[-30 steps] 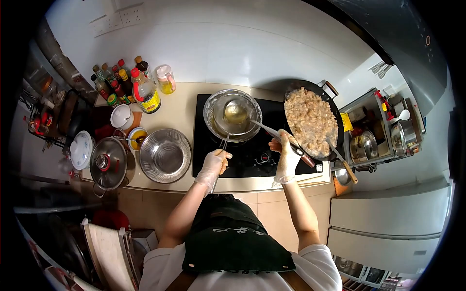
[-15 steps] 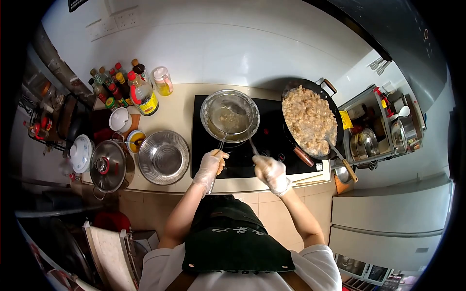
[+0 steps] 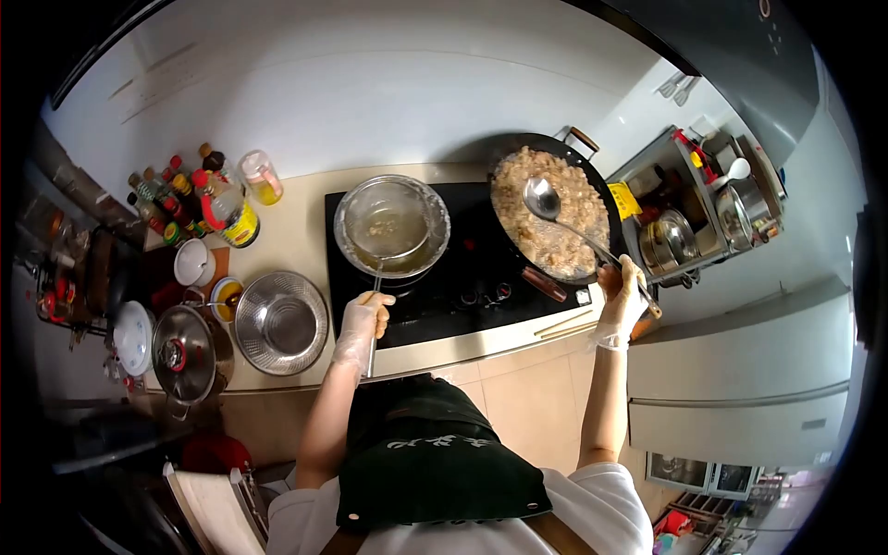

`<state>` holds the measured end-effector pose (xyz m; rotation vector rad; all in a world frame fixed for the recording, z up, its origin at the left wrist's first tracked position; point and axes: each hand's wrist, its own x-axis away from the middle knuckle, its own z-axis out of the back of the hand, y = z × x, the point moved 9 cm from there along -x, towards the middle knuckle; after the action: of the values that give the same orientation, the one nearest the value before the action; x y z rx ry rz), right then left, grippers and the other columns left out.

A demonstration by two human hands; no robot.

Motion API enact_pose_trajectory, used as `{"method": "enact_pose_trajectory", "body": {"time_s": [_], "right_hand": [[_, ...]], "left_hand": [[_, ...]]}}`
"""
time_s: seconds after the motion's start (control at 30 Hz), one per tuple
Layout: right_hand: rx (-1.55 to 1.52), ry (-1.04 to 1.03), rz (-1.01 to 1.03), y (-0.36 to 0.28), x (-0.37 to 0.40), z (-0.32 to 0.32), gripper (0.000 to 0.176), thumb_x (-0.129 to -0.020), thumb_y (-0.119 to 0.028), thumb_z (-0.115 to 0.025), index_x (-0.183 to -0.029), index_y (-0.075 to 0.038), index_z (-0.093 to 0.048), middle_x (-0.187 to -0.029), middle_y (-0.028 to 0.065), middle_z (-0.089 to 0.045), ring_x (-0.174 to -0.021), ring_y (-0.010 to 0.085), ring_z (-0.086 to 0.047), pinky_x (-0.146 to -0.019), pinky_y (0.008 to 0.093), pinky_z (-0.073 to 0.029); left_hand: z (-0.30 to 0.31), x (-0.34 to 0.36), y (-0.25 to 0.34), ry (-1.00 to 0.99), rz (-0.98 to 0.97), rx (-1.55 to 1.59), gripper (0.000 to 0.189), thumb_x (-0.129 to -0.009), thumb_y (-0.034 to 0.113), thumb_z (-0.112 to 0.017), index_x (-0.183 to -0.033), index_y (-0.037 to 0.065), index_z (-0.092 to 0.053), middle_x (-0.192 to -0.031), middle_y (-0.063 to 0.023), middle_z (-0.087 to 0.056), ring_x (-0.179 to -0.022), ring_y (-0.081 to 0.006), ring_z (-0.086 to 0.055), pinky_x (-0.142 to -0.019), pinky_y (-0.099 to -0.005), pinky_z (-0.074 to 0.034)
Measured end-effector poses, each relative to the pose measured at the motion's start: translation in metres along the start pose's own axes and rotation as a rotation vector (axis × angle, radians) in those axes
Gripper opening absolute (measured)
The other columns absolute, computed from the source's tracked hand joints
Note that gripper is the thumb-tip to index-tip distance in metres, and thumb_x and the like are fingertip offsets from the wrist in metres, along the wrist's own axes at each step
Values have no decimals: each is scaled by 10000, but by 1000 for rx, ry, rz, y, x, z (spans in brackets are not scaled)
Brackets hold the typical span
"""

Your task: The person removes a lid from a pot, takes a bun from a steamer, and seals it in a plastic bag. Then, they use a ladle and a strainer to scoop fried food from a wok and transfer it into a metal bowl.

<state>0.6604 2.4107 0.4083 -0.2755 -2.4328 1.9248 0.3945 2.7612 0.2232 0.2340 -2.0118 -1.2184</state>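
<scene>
My left hand [image 3: 361,326], in a clear plastic glove, is closed round the handle of a mesh strainer [image 3: 388,222]. The strainer rests in a metal pot [image 3: 442,242] on the black cooktop, with a few pale bits in its mesh. Also gloved, my right hand [image 3: 624,301] grips the handle of a metal ladle [image 3: 543,199] near its end. The ladle's bowl is above or touching the pale, chunky food [image 3: 555,242] in the black wok [image 3: 504,217]; which of the two cannot be made out.
Left of the cooktop stand a perforated metal bowl [image 3: 281,323], a lidded pot [image 3: 185,353], a white lidded jar [image 3: 193,264] and several bottles [image 3: 227,213]. A rack [image 3: 731,222] of cookware is at the right. Chopsticks [image 3: 566,328] lie at the counter's front edge.
My right hand has moved right, from beside the strainer pot to the wok's lower right. The ladle's bowl now shows over the food. The whole view has shifted and turned slightly.
</scene>
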Motion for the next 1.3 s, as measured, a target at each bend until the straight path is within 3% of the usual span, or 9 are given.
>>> {"method": "enact_pose_trajectory", "body": {"time_s": [0.2,0.6,1.3], "right_hand": [[116,188,-66,28,-12,45,156,-853,-118,-660,-894,5,-572,-690,126,-668,-530,174,-649,-506,258,-549],[154,149,-99,48,-16,52,170,-875,-178,-668,-848,-21,-610,-716,113,-681,-548,168,-664,-491,236,-544],[117,91,-67,60,-14,52,171,-884,-169,-673,-901,-19,-592,-757,125,-680,-609,186,-684,-521,243,-552]], "left_hand": [[2,-4,-1,8,16,-21,192,-923,139,-503,-834,36,-637,-579,18,-487,-429,-68,-398,-391,-221,-305],[4,-11,-11,16,19,-30,204,-937,135,-487,-847,28,-635,-570,14,-486,-407,-71,-396,-372,-229,-303],[6,-14,-14,14,20,-33,204,-939,137,-485,-863,14,-629,-569,11,-484,-415,-72,-403,-369,-232,-311]]}}
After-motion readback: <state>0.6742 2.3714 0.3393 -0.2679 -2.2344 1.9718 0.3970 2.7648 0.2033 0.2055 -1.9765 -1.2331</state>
